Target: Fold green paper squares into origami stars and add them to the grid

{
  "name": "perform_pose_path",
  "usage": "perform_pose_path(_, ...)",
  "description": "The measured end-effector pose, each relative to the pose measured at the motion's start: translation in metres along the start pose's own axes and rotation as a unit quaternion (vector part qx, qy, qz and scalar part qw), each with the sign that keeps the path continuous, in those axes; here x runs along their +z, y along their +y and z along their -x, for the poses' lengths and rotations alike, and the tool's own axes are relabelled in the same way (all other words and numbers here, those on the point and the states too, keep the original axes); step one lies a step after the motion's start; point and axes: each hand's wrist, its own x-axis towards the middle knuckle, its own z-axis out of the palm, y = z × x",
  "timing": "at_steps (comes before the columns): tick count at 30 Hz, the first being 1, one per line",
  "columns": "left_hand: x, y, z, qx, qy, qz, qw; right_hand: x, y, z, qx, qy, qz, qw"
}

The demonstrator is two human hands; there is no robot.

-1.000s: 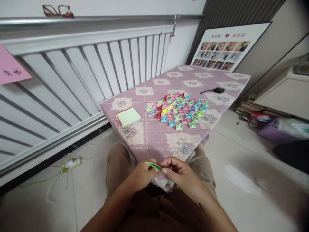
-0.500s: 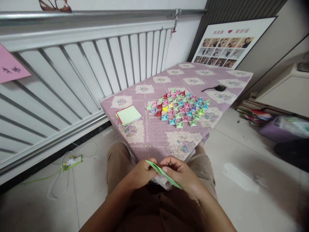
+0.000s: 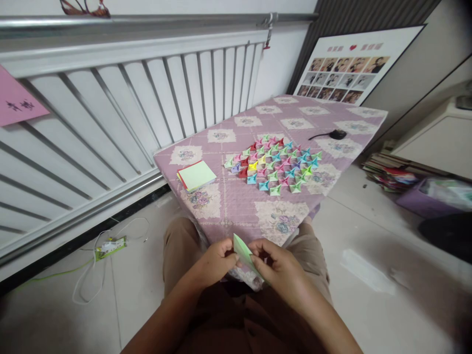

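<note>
A folded light green paper (image 3: 244,251) is held between my two hands, above my lap at the table's near corner. My left hand (image 3: 218,261) pinches its left side, thumb below. On the right side, my right hand (image 3: 275,263) grips the paper between thumb and fingers. Rows of small folded paper pieces (image 3: 273,176) in green, pink, blue, red and yellow stand on the table beyond. Left of them lies a stack of square paper sheets (image 3: 197,175), pale green on top.
The table has a purple floral cloth (image 3: 239,206). A black object with a cable (image 3: 337,134) lies at its right. A radiator (image 3: 147,98) runs along the left, with a power strip (image 3: 111,247) on the floor. A photo board (image 3: 341,66) leans at the back.
The green paper has turned more upright and shows more of its pale face. My left thumb has shifted lower on it, and my right hand has moved slightly.
</note>
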Motion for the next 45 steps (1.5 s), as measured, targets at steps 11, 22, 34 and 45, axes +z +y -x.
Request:
perform_pose_path(11, 0.001, 0.002, 0.000, 0.003, 0.001, 0.040, 0.999, 0.010, 0.010, -0.003, 0.024, 0.040, 0.050, 0.998)
perform_pose_path(22, 0.000, -0.005, -0.002, -0.041, 0.030, 0.247, 0.968, 0.005, 0.000, -0.001, -0.032, 0.004, 0.036, 0.999)
perform_pose_path(34, 0.001, -0.004, -0.002, -0.107, 0.013, 0.337, 0.935, -0.015, -0.006, -0.003, -0.107, -0.150, -0.006, 0.983)
perform_pose_path(45, 0.005, 0.015, 0.009, 0.108, 0.042, -0.176, 0.977, -0.024, -0.004, -0.007, -0.110, -0.183, 0.004, 0.977)
